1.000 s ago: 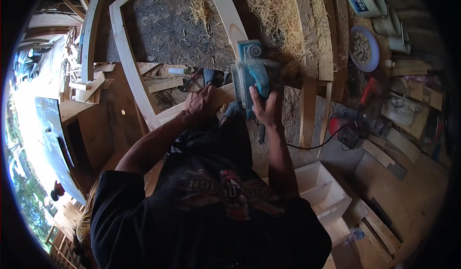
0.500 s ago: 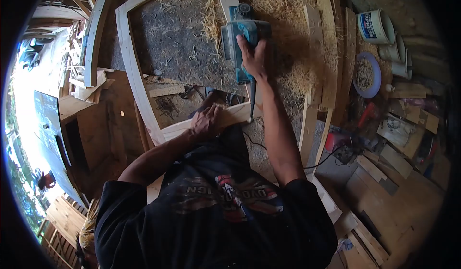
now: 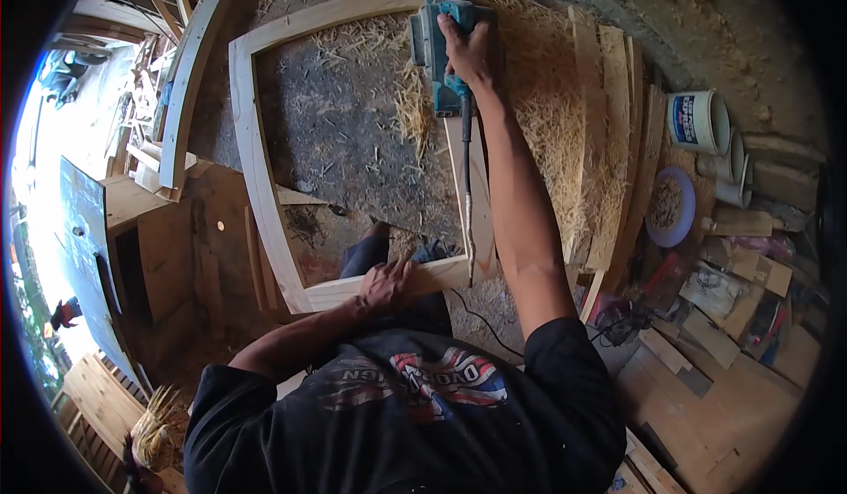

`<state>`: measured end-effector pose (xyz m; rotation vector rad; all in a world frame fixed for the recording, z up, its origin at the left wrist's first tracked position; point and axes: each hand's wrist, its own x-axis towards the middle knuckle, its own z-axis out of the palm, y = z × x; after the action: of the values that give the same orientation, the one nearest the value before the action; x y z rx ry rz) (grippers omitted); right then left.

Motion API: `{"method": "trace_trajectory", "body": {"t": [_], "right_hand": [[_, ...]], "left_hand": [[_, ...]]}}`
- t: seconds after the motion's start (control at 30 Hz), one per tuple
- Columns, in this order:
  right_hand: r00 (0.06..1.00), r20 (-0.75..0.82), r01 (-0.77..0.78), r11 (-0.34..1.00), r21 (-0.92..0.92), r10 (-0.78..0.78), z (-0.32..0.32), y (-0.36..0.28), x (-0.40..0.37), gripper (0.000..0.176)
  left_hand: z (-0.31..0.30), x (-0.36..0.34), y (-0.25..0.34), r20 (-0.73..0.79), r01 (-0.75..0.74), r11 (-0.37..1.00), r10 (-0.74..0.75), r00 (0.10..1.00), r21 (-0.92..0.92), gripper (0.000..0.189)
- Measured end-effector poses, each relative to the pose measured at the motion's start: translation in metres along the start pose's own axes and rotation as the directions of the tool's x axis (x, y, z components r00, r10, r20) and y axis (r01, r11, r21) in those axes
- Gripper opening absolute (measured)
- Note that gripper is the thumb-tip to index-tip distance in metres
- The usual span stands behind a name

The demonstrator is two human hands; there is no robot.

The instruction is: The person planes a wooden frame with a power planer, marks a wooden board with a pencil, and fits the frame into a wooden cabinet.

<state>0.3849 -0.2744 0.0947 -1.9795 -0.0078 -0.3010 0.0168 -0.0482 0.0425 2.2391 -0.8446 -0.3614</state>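
Note:
My right hand [image 3: 469, 48] is wrapped round the handle of a teal electric planer [image 3: 448, 88]. The planer sits at the far end of the right rail of a wooden frame [image 3: 266, 163], near the far corner. Its power cord [image 3: 467, 168] hangs back along that rail toward me. My left hand [image 3: 388, 284] grips the near rail of the frame, fingers curled over its edge close to my body. Curly wood shavings [image 3: 411, 110] lie inside the frame beside the planer.
Long boards [image 3: 613, 150] covered in shavings lie to the right. Beyond them stand white buckets [image 3: 697, 119] and a purple basin [image 3: 686, 207] of shavings. Wood offcuts [image 3: 706, 340] litter the right floor. A curved board [image 3: 181, 97] leans at left, near a plywood box [image 3: 168, 256].
My right hand has pushed the planer farther away along the right rail, to the far corner. My left hand stays on the near rail. The whole view has tilted slightly.

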Motion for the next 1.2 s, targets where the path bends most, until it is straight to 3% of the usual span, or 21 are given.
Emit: {"method": "trace_trajectory", "body": {"t": [0.1, 0.2, 0.4, 0.53, 0.6, 0.67, 0.8, 0.87, 0.93, 1.0, 1.1, 1.2], "right_hand": [[0.990, 0.060, -0.126, 0.992, -0.025, 0.128, 0.002, -0.018, 0.027, 0.061], [0.991, 0.059, -0.119, 0.991, -0.062, 0.122, 0.014, -0.015, 0.059, 0.060], [0.999, 0.031, -0.030, 0.998, -0.049, 0.031, 0.036, -0.008, 0.115, 0.054], [0.991, 0.085, -0.088, 0.988, -0.129, 0.100, 0.038, -0.020, 0.138, 0.055], [0.995, 0.098, -0.027, 0.999, 0.042, 0.023, 0.043, 0.017, 0.140, 0.055], [0.996, 0.078, -0.054, 0.998, 0.035, 0.051, 0.030, 0.006, 0.100, 0.045], [0.988, 0.138, -0.099, 0.968, 0.231, 0.068, -0.023, -0.021, -0.012, 0.032], [0.979, 0.141, -0.184, 0.937, 0.297, 0.147, -0.056, -0.023, -0.071, 0.027], [0.947, 0.157, -0.317, 0.891, 0.326, 0.280, -0.097, -0.033, -0.125, 0.027], [0.933, 0.163, -0.356, 0.885, 0.299, 0.320, -0.132, -0.034, -0.170, 0.032], [0.937, 0.112, -0.350, 0.899, 0.262, 0.332, -0.179, -0.046, -0.217, 0.034], [0.958, 0.043, -0.284, 0.932, 0.223, 0.282, -0.203, -0.047, -0.235, 0.035]], "left_hand": [[-0.003, 0.003, -0.001, 0.026, 0.010, 1.000, -0.009, 1.000, -0.028, 0.046], [0.007, -0.004, -0.008, 0.071, 0.052, 0.998, -0.051, 0.996, -0.024, 0.052], [0.002, -0.002, -0.008, 0.101, 0.037, 0.999, -0.036, 0.994, -0.010, 0.044], [0.001, -0.003, -0.006, 0.156, 0.059, 0.998, -0.063, 0.986, 0.027, 0.044], [-0.003, -0.002, -0.007, 0.193, 0.079, 0.997, -0.082, 0.978, 0.023, 0.045], [-0.006, -0.002, -0.003, 0.229, 0.097, 0.995, -0.097, 0.969, 0.010, 0.045], [-0.009, 0.002, 0.001, 0.217, 0.126, 0.992, -0.129, 0.968, 0.027, 0.044], [-0.005, -0.005, 0.005, 0.202, 0.142, 0.989, -0.146, 0.968, 0.037, 0.043], [-0.001, -0.008, 0.007, 0.104, 0.124, 0.992, -0.127, 0.986, 0.036, 0.038], [-0.015, -0.009, 0.018, 0.098, 0.184, 0.981, -0.188, 0.977, 0.054, 0.039], [-0.058, -0.024, 0.040, 0.061, 0.111, 0.989, -0.117, 0.991, 0.099, 0.063], [-0.137, -0.034, 0.082, 0.085, 0.028, 0.990, -0.040, 0.996, 0.138, 0.067]]}}
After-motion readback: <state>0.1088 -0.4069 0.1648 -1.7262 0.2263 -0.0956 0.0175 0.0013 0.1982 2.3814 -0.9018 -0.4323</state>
